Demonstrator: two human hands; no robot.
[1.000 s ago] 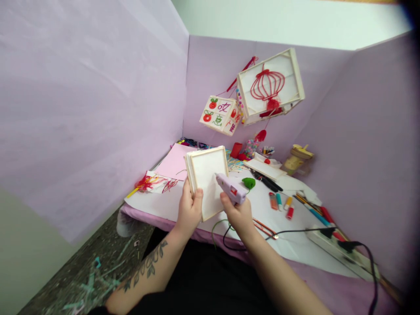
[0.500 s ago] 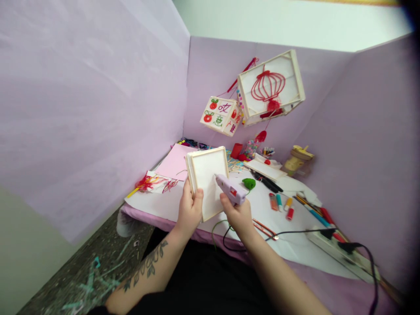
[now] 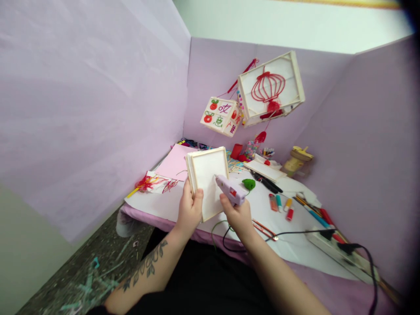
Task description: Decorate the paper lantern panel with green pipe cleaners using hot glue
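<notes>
My left hand (image 3: 191, 205) grips the lower left edge of a white panel with a pale wooden frame (image 3: 207, 170), thumb on its front. The panel is tilted up above the near part of the table, and more frame edges show behind its left side. In my right hand (image 3: 239, 213) is a lilac glue gun (image 3: 230, 189), its tip pointing up and left over the panel's white face. Whether the tip touches the face cannot be made out. A green ball of yarn (image 3: 248, 183) lies just right of the gun.
Two decorated lanterns (image 3: 271, 89) hang above the table's back. Right of my hands lie black pliers (image 3: 269, 181), small glue tubes (image 3: 278, 203), red pencils (image 3: 264, 229) and a power strip (image 3: 341, 253) with a black cord. Red yarn (image 3: 146, 182) and pink paper (image 3: 175, 162) lie left.
</notes>
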